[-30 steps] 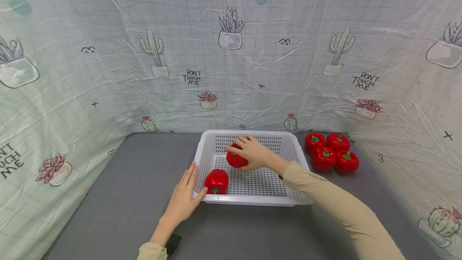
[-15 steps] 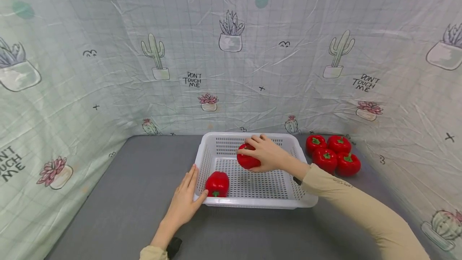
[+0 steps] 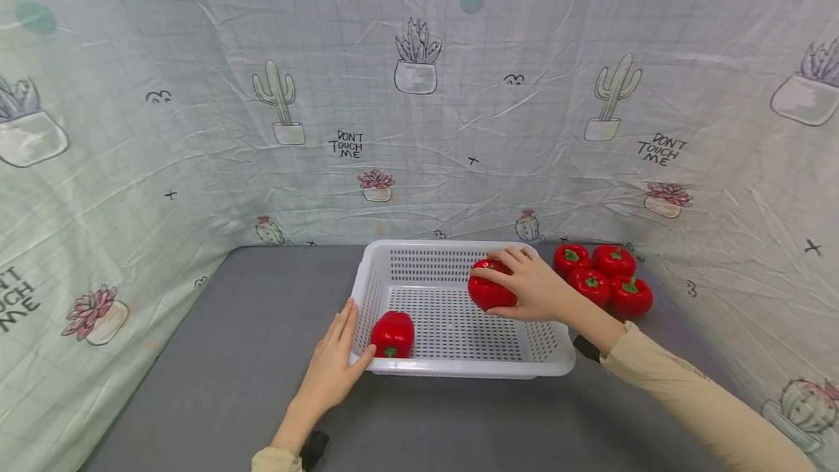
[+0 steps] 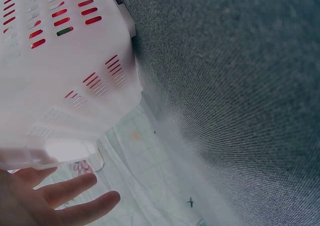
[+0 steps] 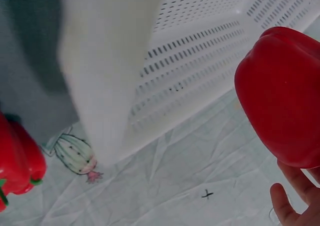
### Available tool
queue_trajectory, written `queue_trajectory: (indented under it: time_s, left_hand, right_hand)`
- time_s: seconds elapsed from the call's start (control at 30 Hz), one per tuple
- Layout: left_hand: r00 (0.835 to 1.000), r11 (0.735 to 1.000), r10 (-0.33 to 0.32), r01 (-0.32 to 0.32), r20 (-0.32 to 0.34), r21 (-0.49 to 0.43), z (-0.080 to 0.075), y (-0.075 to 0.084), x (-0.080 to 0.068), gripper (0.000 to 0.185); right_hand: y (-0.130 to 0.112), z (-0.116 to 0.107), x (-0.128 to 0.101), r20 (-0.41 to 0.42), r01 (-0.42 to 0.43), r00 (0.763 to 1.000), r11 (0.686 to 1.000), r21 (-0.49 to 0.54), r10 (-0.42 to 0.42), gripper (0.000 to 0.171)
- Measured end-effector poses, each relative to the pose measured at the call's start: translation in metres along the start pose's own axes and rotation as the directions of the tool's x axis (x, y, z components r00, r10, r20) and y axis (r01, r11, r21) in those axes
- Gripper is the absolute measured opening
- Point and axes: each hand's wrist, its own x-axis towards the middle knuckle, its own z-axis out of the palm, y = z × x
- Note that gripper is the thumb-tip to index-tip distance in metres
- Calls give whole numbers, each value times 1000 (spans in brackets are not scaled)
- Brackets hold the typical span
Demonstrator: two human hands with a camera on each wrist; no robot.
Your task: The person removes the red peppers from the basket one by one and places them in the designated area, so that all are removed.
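Note:
In the head view my right hand [image 3: 536,285] grips a red bell pepper [image 3: 489,293] over the right part of a white slotted plastic basket [image 3: 459,367]. The right wrist view shows this bell pepper [image 5: 282,98] large and raised above the basket wall [image 5: 112,71], fingers at its lower side. Another red bell pepper [image 3: 393,332] lies in the basket's front left corner, its green stem toward the front. My left hand [image 3: 331,370] rests at that corner with straight fingers along the left side and the thumb at the rim. Spread fingers [image 4: 82,196] show below the rim in the left wrist view.
Several red bell peppers [image 3: 590,286] stand grouped on the grey table [image 3: 210,363], just right of the basket. A light curtain [image 3: 485,122] printed with cacti hangs behind the table and along both sides.
My right hand has carried the bell pepper rightward from the basket's middle to its right part. The left hand stays at the front left corner, and the other bell pepper has not moved.

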Motion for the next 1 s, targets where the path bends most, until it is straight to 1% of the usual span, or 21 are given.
queue_trajectory:
  time_s: [0.27,0.47,0.7,0.87,1.0]
  left_hand:
    - [1000,1000,-10,10,5,-3,-1,0,0,78]
    - [1000,1000,-12,12,5,-8,-1,1,0,78]
    - [1000,1000,-14,14,12,-18,-1,1,0,78]
    - [1000,1000,-13,13,4,-20,-2,1,0,77]
    - [1000,1000,-14,14,2,-28,-1,1,-1,77]
  right_hand:
    - [6,-4,-25,-95,-50,994,999,11,51,73]
    - [9,-2,-48,-171,-126,977,992,16,127,75]
    - [14,1,-71,-248,-218,943,975,37,221,79]
    - [18,2,-83,-269,-299,914,952,58,303,78]
    - [21,3,-92,-297,-342,887,935,88,353,79]
